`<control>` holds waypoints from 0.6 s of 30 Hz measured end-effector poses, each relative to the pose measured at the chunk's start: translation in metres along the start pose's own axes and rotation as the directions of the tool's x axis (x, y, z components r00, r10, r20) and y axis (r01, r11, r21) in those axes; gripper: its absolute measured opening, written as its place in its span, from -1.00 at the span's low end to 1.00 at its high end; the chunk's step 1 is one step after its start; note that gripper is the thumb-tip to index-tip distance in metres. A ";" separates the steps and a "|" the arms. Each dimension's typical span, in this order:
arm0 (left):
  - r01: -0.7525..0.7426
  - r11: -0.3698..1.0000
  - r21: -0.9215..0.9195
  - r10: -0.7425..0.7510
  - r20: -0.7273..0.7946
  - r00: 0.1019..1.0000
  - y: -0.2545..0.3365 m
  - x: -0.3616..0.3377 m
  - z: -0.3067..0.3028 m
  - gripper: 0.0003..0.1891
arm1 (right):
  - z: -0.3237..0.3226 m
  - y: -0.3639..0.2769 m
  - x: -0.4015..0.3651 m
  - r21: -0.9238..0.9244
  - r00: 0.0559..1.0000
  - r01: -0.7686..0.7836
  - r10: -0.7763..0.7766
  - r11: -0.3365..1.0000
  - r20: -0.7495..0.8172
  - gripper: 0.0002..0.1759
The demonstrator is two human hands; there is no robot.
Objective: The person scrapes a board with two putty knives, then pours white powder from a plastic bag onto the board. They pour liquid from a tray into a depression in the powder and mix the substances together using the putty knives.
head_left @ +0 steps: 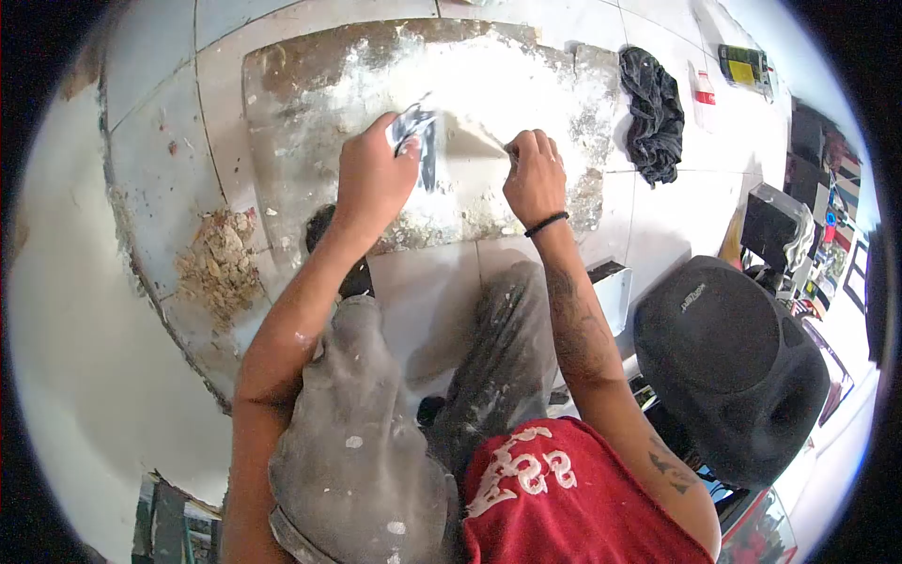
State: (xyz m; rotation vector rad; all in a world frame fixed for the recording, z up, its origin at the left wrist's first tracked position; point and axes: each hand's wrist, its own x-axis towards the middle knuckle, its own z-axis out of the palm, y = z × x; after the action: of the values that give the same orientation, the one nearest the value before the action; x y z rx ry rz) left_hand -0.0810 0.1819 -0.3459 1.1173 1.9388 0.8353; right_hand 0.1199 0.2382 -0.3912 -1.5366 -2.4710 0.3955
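Note:
My left hand (378, 174) is closed on a flat, stiff-looking piece (428, 160) smeared black and white, its thumb pressed against the near face. To its right, my right hand (536, 183) has its fingers pinched together at the end of a thin, pale edge (481, 133). Glare washes out that edge, and I cannot tell what the right hand holds. Both hands are over a worn board (310, 132) lying on the floor, coated with white powder or paste across its middle and far part.
Crumbled, plaster-like rubble (219, 263) lies left of the board. A dark crumpled cloth (652, 117) is on the tiles at its right, with a clear bottle (703, 89) and a dark container (745, 70) beyond. A large black speaker (728, 367) stands close to my right arm.

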 end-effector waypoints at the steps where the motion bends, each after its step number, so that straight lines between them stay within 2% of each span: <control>1: 0.004 0.997 0.078 -0.008 0.058 0.998 0.003 0.002 -0.005 -0.72 | -0.002 0.001 -0.003 -0.035 0.996 0.077 -0.078 0.996 -0.038 -0.87; 2: -0.094 0.993 0.068 0.090 0.063 0.994 0.006 0.004 -0.001 -0.74 | -0.002 0.001 -0.005 -0.072 0.985 0.149 -0.155 0.986 -0.076 -0.87; 3: -0.216 0.967 0.133 0.204 0.103 0.974 0.009 0.008 0.006 -0.76 | 0.000 0.001 -0.004 -0.065 0.966 0.220 -0.226 0.973 -0.125 -0.86; 5: -0.457 0.856 0.241 0.412 0.214 0.886 0.019 0.016 0.023 -0.80 | 0.004 0.001 -0.005 -0.061 0.909 0.346 -0.350 0.936 -0.225 -0.85; 6: -0.518 0.793 0.320 0.410 0.348 0.843 0.021 0.021 0.033 -0.83 | -0.002 -0.004 -0.003 -0.049 0.880 0.392 -0.390 0.919 -0.272 -0.82; 9: -0.582 0.698 0.417 0.417 0.424 0.804 0.007 0.045 0.062 -0.86 | -0.022 -0.005 -0.002 0.012 0.860 0.397 -0.367 0.918 -0.355 -0.80; 10: -0.580 0.696 0.422 0.417 0.421 0.806 0.004 0.054 0.062 -0.85 | -0.030 -0.003 -0.004 -0.005 0.871 0.339 -0.316 0.941 -0.376 -0.80; 11: -0.523 0.752 0.401 0.395 0.361 0.845 0.001 0.060 0.063 -0.84 | -0.041 0.002 -0.006 0.002 0.896 0.299 -0.280 0.954 -0.345 -0.80; 13: -0.409 0.848 0.337 0.335 0.257 0.907 0.002 0.066 0.058 -0.82 | -0.044 0.011 -0.014 0.148 0.970 -0.025 0.060 0.989 -0.238 -0.84; 14: -0.421 0.862 0.283 0.393 0.155 0.907 -0.001 0.066 0.052 -0.77 | -0.045 0.016 -0.017 0.246 0.969 -0.113 0.162 0.963 -0.188 -0.84; 15: -0.379 0.898 0.225 0.367 0.095 0.925 -0.003 0.065 0.048 -0.78 | -0.043 0.023 -0.020 0.331 0.955 -0.200 0.259 0.922 -0.143 -0.82; 17: -0.290 0.951 0.103 0.294 -0.026 0.955 -0.007 0.059 0.042 -0.78 | -0.033 0.035 -0.026 0.485 0.905 -0.360 0.424 0.797 -0.025 -0.75; 18: -0.196 0.977 0.088 0.196 0.008 0.980 -0.002 0.049 0.035 -0.75 | -0.035 0.032 -0.024 0.492 0.886 -0.406 0.463 0.770 0.007 -0.69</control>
State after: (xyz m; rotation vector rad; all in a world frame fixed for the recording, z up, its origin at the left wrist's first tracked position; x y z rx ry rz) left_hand -0.0700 0.2310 -0.3787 1.3792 1.9032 0.8602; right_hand 0.1684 0.2344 -0.3691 -1.8175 -1.7121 0.8948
